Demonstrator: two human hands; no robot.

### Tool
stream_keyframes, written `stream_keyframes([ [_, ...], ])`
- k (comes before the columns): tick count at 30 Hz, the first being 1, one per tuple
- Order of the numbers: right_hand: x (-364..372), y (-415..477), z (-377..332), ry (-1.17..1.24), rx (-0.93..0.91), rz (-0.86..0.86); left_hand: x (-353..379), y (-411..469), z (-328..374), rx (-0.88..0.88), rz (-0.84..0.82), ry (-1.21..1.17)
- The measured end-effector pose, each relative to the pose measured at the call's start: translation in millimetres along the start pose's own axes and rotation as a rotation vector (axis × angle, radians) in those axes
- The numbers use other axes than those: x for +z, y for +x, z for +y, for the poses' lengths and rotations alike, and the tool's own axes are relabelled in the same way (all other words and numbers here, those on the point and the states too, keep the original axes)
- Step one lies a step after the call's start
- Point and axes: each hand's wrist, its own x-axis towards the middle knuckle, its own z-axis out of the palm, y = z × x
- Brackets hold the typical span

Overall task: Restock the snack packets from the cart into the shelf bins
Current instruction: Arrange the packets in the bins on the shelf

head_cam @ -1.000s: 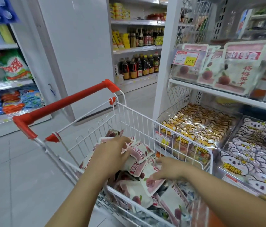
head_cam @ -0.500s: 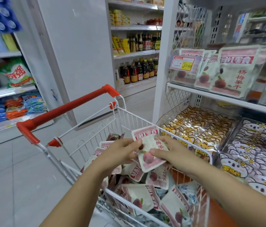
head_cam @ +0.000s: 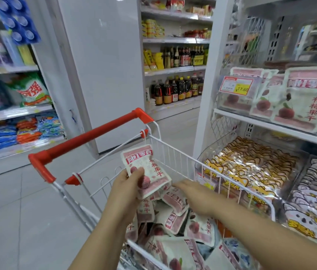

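Left hand (head_cam: 127, 187) fingers pinch snack packet (head_cam: 147, 169) upright, top up; right hand (head_cam: 196, 197) fingers straight, together

The price tag (head_cam: 236, 85) has blurred small print; the cart (head_cam: 175, 160) is cropped below.

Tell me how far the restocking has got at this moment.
Done: the shelf bin already holds some matching packets. In hand: the left hand grips one packet above the cart; the right hand reaches, open, over the pile. Left: many packets lie in the cart.
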Motion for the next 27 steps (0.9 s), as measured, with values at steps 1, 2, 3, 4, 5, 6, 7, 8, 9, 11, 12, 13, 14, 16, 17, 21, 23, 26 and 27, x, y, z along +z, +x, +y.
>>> stream_keyframes([
  [1,1,7,-3,-0.069,-0.036,-0.027,0,-1,0,0.005,0.014,0.013],
  [2,3,14,-5,-0.127,-0.059,-0.046,0,-1,0,0.011,0.024,0.031],
  [3,5,20,-6,-0.176,-0.072,-0.062,0,-1,0,0.014,0.032,0.039],
  [4,7,26,-5,-0.222,-0.082,-0.075,0,-1,0,0.012,0.036,0.035],
  [5,10,31,-4,-0.262,-0.090,-0.087,0,-1,0,0.005,0.038,0.021],
  [6,12,34,-3,-0.292,-0.101,-0.094,0,-1,1,-0.002,0.042,0.009],
  [7,13,34,-1,-0.317,-0.112,-0.094,0,-1,1,-0.009,0.046,0.003],
  [8,11,32,-1,-0.333,-0.127,-0.081,0,-1,1,-0.016,0.047,0.002],
  [9,7,29,-1,-0.334,-0.136,-0.063,0,-2,1,-0.025,0.050,-0.003],
  [11,-5,17,-1,-0.270,-0.114,0.002,0,-3,3,-0.040,0.049,0.002],
  [12,-11,9,-1,-0.209,-0.086,0.048,-1,-3,3,-0.041,0.045,0.018],
  [13,-16,1,0,-0.126,-0.051,0.103,-1,-4,2,-0.028,0.037,0.045],
  [14,-22,-8,0,-0.015,-0.007,0.160,-2,-5,1,-0.009,0.031,0.085],
  [16,-37,-26,-2,0.257,0.082,0.280,-5,-3,-3,0.035,0.037,0.166],
  [17,-45,-34,-5,0.400,0.120,0.338,-5,-4,-5,0.050,0.040,0.195],
  [21,-76,-56,-25,0.941,0.049,0.361,-2,-6,-11,0.043,-0.009,0.267],
  [23,-80,-59,-36,1.046,-0.018,0.297,5,-11,-10,-0.042,-0.118,0.208],
  [26,-67,-56,-46,1.075,-0.033,0.255,14,-20,-2,-0.175,-0.341,0.083],
  [27,-63,-55,-48,1.070,-0.017,0.274,15,-22,-1,-0.170,-0.388,0.096],
])
